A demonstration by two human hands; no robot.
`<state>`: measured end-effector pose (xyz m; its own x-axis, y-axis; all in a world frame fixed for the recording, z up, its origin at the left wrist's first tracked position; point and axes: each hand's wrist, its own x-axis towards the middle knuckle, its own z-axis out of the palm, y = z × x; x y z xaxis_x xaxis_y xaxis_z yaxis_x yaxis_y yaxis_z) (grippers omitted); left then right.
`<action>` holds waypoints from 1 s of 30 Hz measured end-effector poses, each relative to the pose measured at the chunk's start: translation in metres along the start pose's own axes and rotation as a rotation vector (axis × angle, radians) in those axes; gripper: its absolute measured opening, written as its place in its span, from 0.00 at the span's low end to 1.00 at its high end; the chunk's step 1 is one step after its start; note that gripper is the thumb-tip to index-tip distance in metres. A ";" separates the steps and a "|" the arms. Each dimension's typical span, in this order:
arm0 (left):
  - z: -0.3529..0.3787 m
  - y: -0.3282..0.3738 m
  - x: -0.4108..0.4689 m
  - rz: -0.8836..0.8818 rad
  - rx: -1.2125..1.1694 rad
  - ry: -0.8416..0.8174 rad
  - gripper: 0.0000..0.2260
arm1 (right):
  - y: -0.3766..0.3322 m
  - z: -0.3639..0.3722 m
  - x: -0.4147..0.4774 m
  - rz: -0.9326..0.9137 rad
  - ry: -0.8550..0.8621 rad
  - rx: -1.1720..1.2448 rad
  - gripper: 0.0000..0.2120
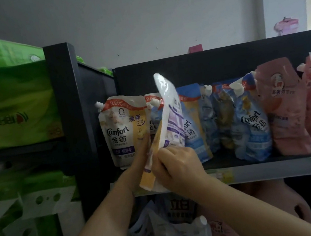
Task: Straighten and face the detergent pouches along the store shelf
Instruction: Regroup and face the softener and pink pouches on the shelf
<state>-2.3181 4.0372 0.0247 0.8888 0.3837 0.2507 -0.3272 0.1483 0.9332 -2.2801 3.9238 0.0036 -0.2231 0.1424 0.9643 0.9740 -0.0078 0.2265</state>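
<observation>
Head: right hand (174, 163) fingers (161, 158) grip tilted pouch (170, 115); left hand (138, 158) flat against it, beside Comfort pouch (120, 133).

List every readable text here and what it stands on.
"Comfort 金纺", "9.9元", "焕新上市": leftmost white-and-yellow pouch.
"Comfort 金纺": blue pouch.
"立白": bag on the level below.
Too blurred or small to read: pink pouches, green packs, held pouch, price tags.
</observation>
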 end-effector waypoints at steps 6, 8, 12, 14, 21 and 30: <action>-0.034 0.001 -0.003 0.045 0.163 0.062 0.48 | -0.006 0.017 -0.002 -0.123 -0.081 0.076 0.18; -0.030 0.010 -0.002 -0.001 0.200 0.091 0.19 | -0.003 0.019 -0.001 -0.155 -0.098 0.085 0.17; -0.029 0.019 0.002 0.037 -0.046 0.150 0.16 | 0.014 0.020 0.002 -0.146 -0.150 0.094 0.16; -0.038 0.014 0.004 0.038 -0.056 0.242 0.21 | 0.029 0.024 0.000 -0.069 -0.222 0.061 0.13; -0.047 -0.005 0.025 0.212 0.106 0.845 0.25 | 0.066 0.044 -0.008 0.510 -0.636 0.154 0.13; -0.066 -0.017 0.037 0.276 0.293 1.084 0.26 | 0.094 0.096 0.043 0.591 -0.702 0.178 0.09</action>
<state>-2.3007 4.1092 0.0011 0.0103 0.9720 0.2349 -0.2542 -0.2246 0.9407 -2.1941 4.0240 0.0532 0.3294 0.7295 0.5994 0.9263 -0.1269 -0.3547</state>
